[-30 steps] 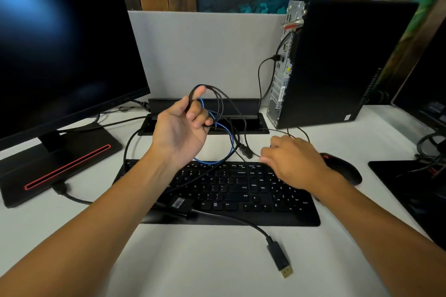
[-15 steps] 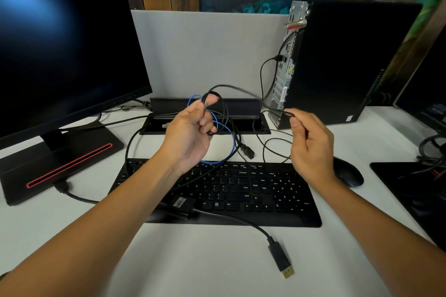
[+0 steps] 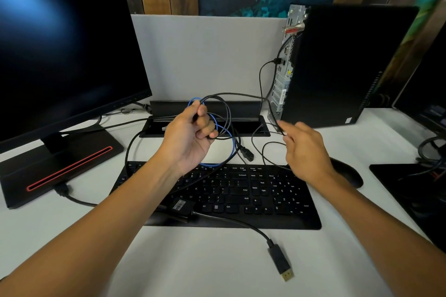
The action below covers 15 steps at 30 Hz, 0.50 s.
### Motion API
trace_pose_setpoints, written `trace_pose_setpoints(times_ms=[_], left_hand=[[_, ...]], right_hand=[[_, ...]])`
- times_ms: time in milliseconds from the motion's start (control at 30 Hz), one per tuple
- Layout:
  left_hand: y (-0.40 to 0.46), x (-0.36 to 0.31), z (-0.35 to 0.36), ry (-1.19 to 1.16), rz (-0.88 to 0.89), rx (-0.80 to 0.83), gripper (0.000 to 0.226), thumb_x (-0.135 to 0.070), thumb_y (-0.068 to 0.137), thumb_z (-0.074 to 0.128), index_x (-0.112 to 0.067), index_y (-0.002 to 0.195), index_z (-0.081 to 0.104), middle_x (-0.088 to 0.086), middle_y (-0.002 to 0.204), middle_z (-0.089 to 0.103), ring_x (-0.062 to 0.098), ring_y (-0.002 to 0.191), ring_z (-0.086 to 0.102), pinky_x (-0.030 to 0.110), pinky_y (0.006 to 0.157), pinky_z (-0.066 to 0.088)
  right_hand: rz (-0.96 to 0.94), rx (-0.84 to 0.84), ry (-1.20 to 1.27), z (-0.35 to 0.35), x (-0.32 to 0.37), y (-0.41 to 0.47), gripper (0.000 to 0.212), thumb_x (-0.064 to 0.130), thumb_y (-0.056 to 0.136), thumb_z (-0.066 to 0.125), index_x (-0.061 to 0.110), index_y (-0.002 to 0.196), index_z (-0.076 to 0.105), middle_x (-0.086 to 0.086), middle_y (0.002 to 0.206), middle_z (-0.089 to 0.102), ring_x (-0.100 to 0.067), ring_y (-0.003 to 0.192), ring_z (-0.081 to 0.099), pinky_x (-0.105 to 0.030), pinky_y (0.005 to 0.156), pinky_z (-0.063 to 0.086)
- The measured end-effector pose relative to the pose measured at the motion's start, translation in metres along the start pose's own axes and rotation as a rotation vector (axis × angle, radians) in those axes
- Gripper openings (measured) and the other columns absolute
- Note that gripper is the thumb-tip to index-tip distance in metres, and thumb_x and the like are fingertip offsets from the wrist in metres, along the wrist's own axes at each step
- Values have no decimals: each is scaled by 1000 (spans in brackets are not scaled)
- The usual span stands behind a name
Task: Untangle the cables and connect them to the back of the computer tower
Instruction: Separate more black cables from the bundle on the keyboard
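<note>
My left hand (image 3: 190,135) is raised above the keyboard, closed around a tangle of black cables (image 3: 226,113) and a blue cable (image 3: 231,149). To its right, my right hand (image 3: 306,149) pinches a thin black cable (image 3: 277,125) that runs up toward the back of the black computer tower (image 3: 342,67). The tower's rear panel (image 3: 284,75) faces left and has one thin cable plugged in. A black power plug (image 3: 246,153) dangles from the tangle. A cable with a gold-tipped connector (image 3: 281,264) lies on the desk in front of the keyboard.
A black keyboard (image 3: 241,195) lies under both hands, with a mouse (image 3: 347,173) to its right. A large monitor (image 3: 60,55) on a red-striped stand (image 3: 60,166) fills the left. A cable tray (image 3: 205,118) runs along the grey partition. More cables sit at the right edge.
My right hand rose off the keyboard, took the thin black cable and drew it to the right. My left hand stayed raised and closed tighter on the tangle.
</note>
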State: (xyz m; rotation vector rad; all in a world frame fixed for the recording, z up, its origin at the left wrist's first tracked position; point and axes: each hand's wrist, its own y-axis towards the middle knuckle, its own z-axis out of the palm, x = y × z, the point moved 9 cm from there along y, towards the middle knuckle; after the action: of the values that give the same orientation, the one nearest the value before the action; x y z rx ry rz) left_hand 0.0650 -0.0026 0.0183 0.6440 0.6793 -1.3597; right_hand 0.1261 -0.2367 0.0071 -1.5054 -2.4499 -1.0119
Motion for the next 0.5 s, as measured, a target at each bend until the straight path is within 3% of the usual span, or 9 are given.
trace_pose_setpoints(times_ms=[100, 233, 367, 433, 500], left_hand=[[-1, 2, 0, 2, 1, -10, 40, -30, 109, 37, -20, 72, 49, -6, 57, 23, 14, 55, 17, 27, 61, 30], [-4, 8, 8, 5, -5, 13, 39, -30, 110, 37, -19, 75, 51, -5, 57, 24, 13, 54, 19, 27, 61, 32], [-10, 9, 26, -11, 13, 113, 30, -27, 109, 36, -15, 87, 54, -4, 61, 33, 13, 56, 27, 27, 66, 35], [-14, 5, 35, 12, 60, 167, 26, -23, 109, 37, -12, 94, 55, -3, 64, 36, 13, 60, 28, 29, 69, 32], [-18, 1, 44, 63, 119, 215, 23, -20, 107, 38, -11, 96, 55, -3, 65, 39, 14, 63, 28, 29, 69, 30]], right_hand=[[-10, 56, 30, 8, 4, -4, 52, -11, 94, 54, 21, 135, 57, -2, 93, 55, -19, 84, 57, -40, 70, 55], [-27, 187, -150, 25, 3, -4, 32, -10, 91, 54, 17, 104, 64, 2, 85, 55, -24, 76, 57, -47, 67, 57], [-104, 340, -147, 34, 22, -5, 39, -14, 87, 49, 24, 75, 47, 2, 78, 50, -25, 70, 55, -46, 61, 55], [-150, 445, -126, 41, 36, -11, 38, -12, 89, 49, 25, 80, 54, 1, 83, 55, -21, 74, 58, -44, 66, 56], [-190, 533, -107, 47, 49, -16, 29, -7, 92, 48, 15, 96, 66, -4, 91, 61, -23, 81, 61, -44, 74, 57]])
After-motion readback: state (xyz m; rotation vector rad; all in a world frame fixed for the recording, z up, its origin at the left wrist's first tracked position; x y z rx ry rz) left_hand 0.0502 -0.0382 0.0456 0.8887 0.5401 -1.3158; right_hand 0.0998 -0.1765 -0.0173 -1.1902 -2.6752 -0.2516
